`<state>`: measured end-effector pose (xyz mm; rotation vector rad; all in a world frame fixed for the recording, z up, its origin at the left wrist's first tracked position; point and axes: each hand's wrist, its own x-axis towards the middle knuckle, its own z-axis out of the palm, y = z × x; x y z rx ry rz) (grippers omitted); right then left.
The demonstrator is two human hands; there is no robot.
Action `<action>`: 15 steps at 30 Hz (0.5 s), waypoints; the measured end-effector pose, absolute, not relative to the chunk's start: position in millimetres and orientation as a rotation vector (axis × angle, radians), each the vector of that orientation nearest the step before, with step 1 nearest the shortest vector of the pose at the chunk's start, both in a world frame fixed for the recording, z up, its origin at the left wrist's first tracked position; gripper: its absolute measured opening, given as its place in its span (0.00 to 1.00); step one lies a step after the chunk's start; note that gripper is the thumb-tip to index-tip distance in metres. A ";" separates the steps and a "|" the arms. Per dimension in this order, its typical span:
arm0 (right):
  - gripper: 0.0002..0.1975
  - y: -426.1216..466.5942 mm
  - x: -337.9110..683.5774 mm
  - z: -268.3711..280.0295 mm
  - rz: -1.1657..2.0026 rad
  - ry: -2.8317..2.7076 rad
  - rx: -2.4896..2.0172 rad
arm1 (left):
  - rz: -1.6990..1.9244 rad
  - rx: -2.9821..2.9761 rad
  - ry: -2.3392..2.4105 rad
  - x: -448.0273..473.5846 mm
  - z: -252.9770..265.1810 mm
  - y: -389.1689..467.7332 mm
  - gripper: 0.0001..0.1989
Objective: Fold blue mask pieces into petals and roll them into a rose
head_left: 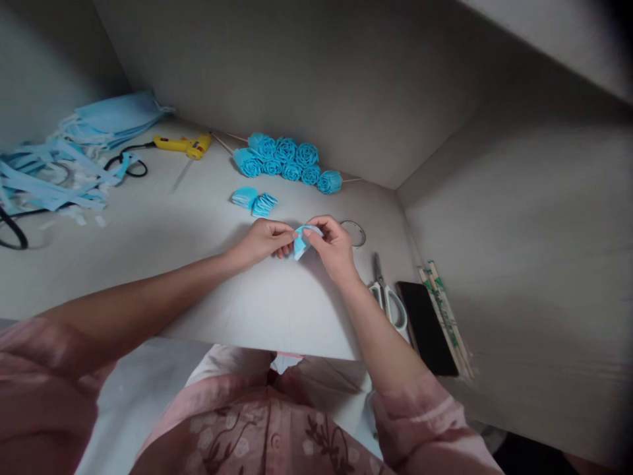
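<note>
A small blue and white piece of mask fabric (299, 245) is pinched between my two hands above the middle of the table. My left hand (267, 239) grips its left side with thumb and fingers. On the other side, my right hand (332, 243) holds the upper right edge. Just beyond lie two small stacks of cut blue pieces, one a pale folded bundle (244, 196) and one a pleated bundle (264, 205). Farther back rests a cluster of blue fabric roses (291, 161), some on thin sticks.
A yellow glue gun (182, 144) with a black cord lies back left, near blue face masks (119, 117) and a heap of cut strips (54, 175). At right are a ring-shaped object (353, 233), scissors (388, 297), a black phone (428, 328) and wrapped sticks (448, 316). Walls bound the table.
</note>
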<state>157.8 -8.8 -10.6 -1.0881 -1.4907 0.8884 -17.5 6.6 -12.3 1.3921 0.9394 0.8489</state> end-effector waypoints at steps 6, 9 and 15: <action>0.05 -11.0 158.6 -6.9 0.828 -1.564 -1.132 | 0.874 1.314 0.916 -18.9 -10.7 6.6 0.13; 0.07 -10.2 160.1 -9.2 0.856 -1.567 -1.147 | 0.887 1.290 0.909 -19.3 -9.4 6.4 0.13; 0.12 -10.0 160.6 -9.9 0.883 -1.571 -1.116 | 0.861 1.318 0.925 -19.4 -7.3 7.1 0.13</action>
